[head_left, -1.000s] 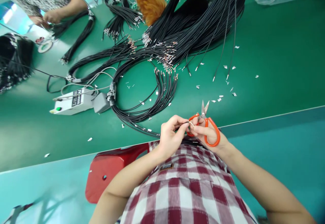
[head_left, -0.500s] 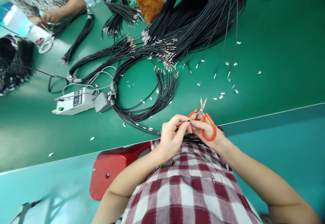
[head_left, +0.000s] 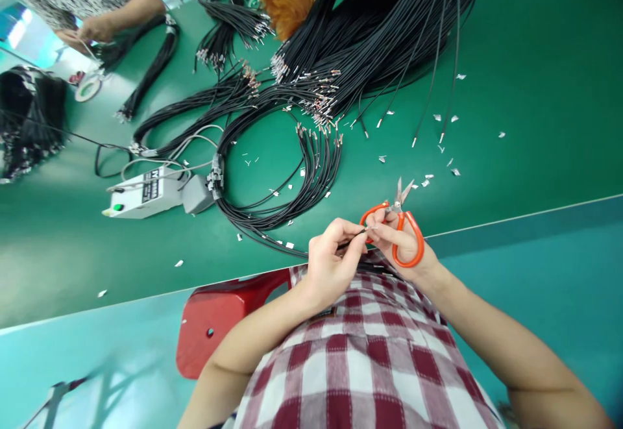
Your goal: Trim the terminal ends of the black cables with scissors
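Note:
Near the table's front edge, my left hand (head_left: 335,257) pinches a black cable (head_left: 344,245) close to its stripped end. Just to the right, my right hand (head_left: 403,244) has a pair of orange-handled scissors (head_left: 411,265) hooked over its fingers, the blades parted and pointing away from me. Its thumb and forefinger are at the thin pale wire tip that sticks out of the cable. More black cables run under my hands, over my lap. A looped bundle of black cables (head_left: 272,221) lies left of my hands, its bared ends curling back.
A large heap of black cables (head_left: 389,46) covers the back middle, beside a brown fluffy duster (head_left: 285,0). A white box with a green button (head_left: 139,195) stands at left. Foil scraps dot the green table (head_left: 535,111). A co-worker's hands (head_left: 95,30) handle cables at upper left. A red stool (head_left: 209,331) stands below.
My right hand with the scissors has shifted slightly right, away from my left hand. The pale wire tip now shows between my hands. My left hand keeps its pinch.

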Available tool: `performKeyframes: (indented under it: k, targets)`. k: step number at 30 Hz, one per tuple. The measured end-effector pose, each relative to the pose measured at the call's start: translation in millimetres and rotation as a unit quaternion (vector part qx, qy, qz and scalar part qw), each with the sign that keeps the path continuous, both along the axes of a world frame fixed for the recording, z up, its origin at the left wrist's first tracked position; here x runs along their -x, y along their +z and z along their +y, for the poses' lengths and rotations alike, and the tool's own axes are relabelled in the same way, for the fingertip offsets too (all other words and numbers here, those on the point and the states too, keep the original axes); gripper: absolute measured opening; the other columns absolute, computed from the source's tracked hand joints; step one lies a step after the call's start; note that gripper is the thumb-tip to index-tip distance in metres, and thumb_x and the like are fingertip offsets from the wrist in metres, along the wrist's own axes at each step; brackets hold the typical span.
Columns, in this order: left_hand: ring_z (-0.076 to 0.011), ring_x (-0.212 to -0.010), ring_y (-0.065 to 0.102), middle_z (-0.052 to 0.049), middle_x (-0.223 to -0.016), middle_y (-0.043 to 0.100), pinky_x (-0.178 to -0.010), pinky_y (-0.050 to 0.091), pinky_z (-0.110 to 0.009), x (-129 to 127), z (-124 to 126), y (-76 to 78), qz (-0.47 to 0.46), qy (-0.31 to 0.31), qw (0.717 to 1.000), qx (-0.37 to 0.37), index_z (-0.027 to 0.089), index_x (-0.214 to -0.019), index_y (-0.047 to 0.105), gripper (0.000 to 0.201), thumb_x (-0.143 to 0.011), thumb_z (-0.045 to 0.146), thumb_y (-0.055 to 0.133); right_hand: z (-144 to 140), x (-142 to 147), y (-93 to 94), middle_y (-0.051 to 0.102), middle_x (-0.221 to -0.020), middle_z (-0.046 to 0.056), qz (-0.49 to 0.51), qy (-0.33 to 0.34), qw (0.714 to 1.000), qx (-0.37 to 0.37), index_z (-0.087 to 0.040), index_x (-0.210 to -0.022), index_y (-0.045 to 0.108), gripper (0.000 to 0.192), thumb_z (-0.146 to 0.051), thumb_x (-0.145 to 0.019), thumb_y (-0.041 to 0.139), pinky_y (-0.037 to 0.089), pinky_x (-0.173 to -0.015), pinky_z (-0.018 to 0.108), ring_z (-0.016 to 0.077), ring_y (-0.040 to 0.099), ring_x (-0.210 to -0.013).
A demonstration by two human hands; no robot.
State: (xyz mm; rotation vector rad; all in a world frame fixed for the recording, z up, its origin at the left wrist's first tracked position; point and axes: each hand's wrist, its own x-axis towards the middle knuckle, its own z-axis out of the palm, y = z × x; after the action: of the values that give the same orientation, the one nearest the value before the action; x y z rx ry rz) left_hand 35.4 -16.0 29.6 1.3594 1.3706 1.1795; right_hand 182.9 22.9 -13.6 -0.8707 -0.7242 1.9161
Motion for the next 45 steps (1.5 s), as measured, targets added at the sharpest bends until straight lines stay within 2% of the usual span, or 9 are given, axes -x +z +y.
performKeyframes:
  k: [6,11,18,22,27,32,35,38,45]
  targets:
    - [-0.0108,-0.060,0.063,-0.001,-0.070,0.069,-0.058,0.051,-0.021,0,0,0.6,0.014,0.003,1.000,0.002,0.018,-0.085,0.063,0.010,-0.090,0.027,0.065,3,-5,9.1,0.056,-0.079,-0.001,-0.012,0.002,0.998,-0.066,-0.023,-0.077,0.060,0.024,-0.034,-0.074,0.081,0.043,-0.071,0.030,0.0143,0.051,-0.071]
    - [-0.0098,-0.055,0.058,0.000,-0.066,0.065,-0.054,0.046,-0.021,4,-1,-1.7,-0.051,-0.021,0.996,0.076,0.018,-0.089,0.062,0.018,-0.094,0.036,0.061,0,0,6.5,0.058,-0.079,-0.001,-0.041,-0.017,0.997,-0.056,-0.023,-0.074,0.057,0.030,-0.040,-0.073,0.081,0.045,-0.070,0.031,0.0142,0.051,-0.068]
    - [-0.0036,-0.039,0.035,0.001,-0.059,0.062,-0.039,0.023,-0.018,5,1,3.6,-0.170,-0.025,0.972,0.157,0.016,-0.086,0.059,0.031,-0.090,0.046,0.065,-2,10,3.3,0.060,-0.073,-0.003,0.017,-0.060,0.997,-0.051,-0.022,-0.074,0.059,0.027,-0.033,-0.073,0.083,0.043,-0.068,0.027,0.0113,0.052,-0.065]
    - [-0.0031,-0.037,0.035,0.001,-0.057,0.062,-0.037,0.023,-0.017,5,4,6.6,-0.202,-0.024,0.965,0.168,0.014,-0.085,0.058,0.032,-0.088,0.045,0.067,-4,13,3.2,0.060,-0.071,-0.004,0.017,-0.078,0.996,-0.038,-0.022,-0.074,0.057,0.030,-0.032,-0.071,0.085,0.041,-0.063,0.026,0.0114,0.052,-0.064]
    - [-0.0032,-0.036,0.037,0.000,-0.057,0.063,-0.037,0.024,-0.016,5,5,4.0,-0.227,-0.021,0.958,0.175,0.014,-0.085,0.058,0.032,-0.087,0.044,0.068,-12,18,-2.5,0.062,-0.073,-0.004,0.012,-0.077,0.996,-0.034,-0.022,-0.075,0.056,0.031,-0.033,-0.072,0.084,0.043,-0.066,0.027,0.0117,0.054,-0.066]
    - [-0.0032,-0.037,0.038,0.000,-0.058,0.064,-0.037,0.025,-0.016,5,4,8.3,-0.226,-0.012,0.961,0.158,0.015,-0.085,0.059,0.031,-0.087,0.044,0.069,-13,16,-4.4,0.061,-0.075,-0.004,-0.002,-0.084,0.996,-0.028,-0.022,-0.075,0.055,0.026,-0.026,-0.075,0.082,0.044,-0.071,0.029,0.0128,0.056,-0.070]
    - [-0.0038,-0.040,0.042,0.001,-0.058,0.064,-0.039,0.030,-0.016,5,2,8.2,-0.197,-0.008,0.970,0.144,0.015,-0.084,0.059,0.029,-0.085,0.041,0.072,-8,9,3.6,0.057,-0.070,-0.004,0.012,-0.089,0.994,-0.061,-0.022,-0.073,0.056,0.023,-0.025,-0.077,0.078,0.041,-0.068,0.028,0.0120,0.051,-0.066]
    - [-0.0051,-0.044,0.050,0.001,-0.061,0.065,-0.045,0.039,-0.017,6,0,3.1,-0.164,-0.014,0.979,0.119,0.016,-0.084,0.060,0.025,-0.087,0.037,0.071,-4,4,13.8,0.055,-0.069,-0.004,0.014,-0.059,0.995,-0.073,-0.022,-0.073,0.059,0.018,-0.024,-0.079,0.076,0.040,-0.068,0.028,0.0120,0.049,-0.066]
    - [-0.0098,-0.059,0.064,-0.001,-0.069,0.068,-0.060,0.053,-0.020,5,-4,-3.8,-0.023,-0.026,0.999,-0.011,0.015,-0.086,0.063,0.010,-0.091,0.024,0.065,-3,5,23.3,0.051,-0.063,-0.005,0.102,-0.004,0.993,0.058,-0.021,-0.071,0.062,0.018,-0.022,-0.071,0.080,0.042,-0.061,0.025,0.0101,0.044,-0.059]
